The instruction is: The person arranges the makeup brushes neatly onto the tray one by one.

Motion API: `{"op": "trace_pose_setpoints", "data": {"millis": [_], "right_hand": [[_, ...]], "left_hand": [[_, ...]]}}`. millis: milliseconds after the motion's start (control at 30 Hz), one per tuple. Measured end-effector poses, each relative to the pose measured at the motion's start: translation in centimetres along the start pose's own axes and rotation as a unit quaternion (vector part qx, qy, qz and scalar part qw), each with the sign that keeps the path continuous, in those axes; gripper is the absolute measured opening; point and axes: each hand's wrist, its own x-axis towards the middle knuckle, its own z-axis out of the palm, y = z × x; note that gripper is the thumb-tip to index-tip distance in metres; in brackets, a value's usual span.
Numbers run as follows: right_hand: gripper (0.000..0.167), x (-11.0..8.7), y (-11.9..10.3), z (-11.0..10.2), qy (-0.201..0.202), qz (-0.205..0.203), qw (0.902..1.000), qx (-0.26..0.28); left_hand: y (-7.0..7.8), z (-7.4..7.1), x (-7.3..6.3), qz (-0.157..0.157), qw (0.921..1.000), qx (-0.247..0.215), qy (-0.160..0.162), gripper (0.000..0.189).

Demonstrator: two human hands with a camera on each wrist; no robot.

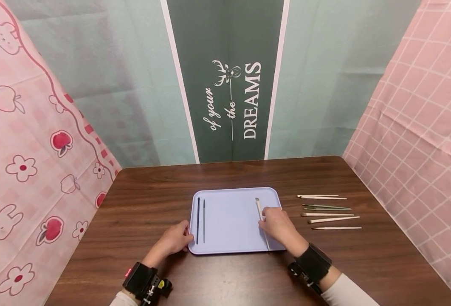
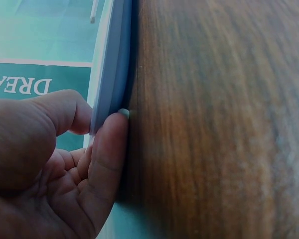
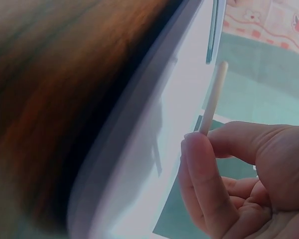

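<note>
A pale lavender tray (image 1: 231,223) lies on the table, its left rim pinched between the thumb and fingers of my left hand (image 1: 176,236). In the left wrist view, the thumb and a finger (image 2: 109,144) grip the tray's edge close over the wood. My right hand (image 1: 280,225) pinches a cream-handled makeup brush (image 1: 259,206) above the right part of the tray, bristles toward the far side. The brush's handle end (image 3: 217,94) sticks out past my fingertips in the right wrist view. Along the tray's left side, a black brush (image 1: 198,221) and a grey-green brush (image 1: 204,223) lie side by side.
Right of the tray, several brushes lie crosswise on the table: white ones (image 1: 322,197) farthest back, green ones (image 1: 328,208) in the middle, cream ones (image 1: 334,219) nearer. Curtains hang behind the table (image 1: 153,178) and on both sides.
</note>
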Motion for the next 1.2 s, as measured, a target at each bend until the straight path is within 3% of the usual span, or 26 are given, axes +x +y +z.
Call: {"op": "trace_pose_setpoints", "data": {"millis": [600,1033,1200], "right_hand": [[0.014,1.8,-3.5,2.0,-0.011,-0.013,0.9995,0.025],[0.034,2.8,-6.3,2.6,-0.030,-0.018,0.9988,0.033],[0.033,3.2,-7.1,2.8,-0.033,-0.021,0.9989,0.028]], "left_hand": [[0.0,0.1,-0.1,-0.002,1.0000,-0.009,0.003,0.016],[0.0,0.0,-0.2,0.007,0.9997,-0.022,0.004,0.015],[0.0,0.1,-0.2,0.008,0.9997,-0.022,0.005,0.015]]}}
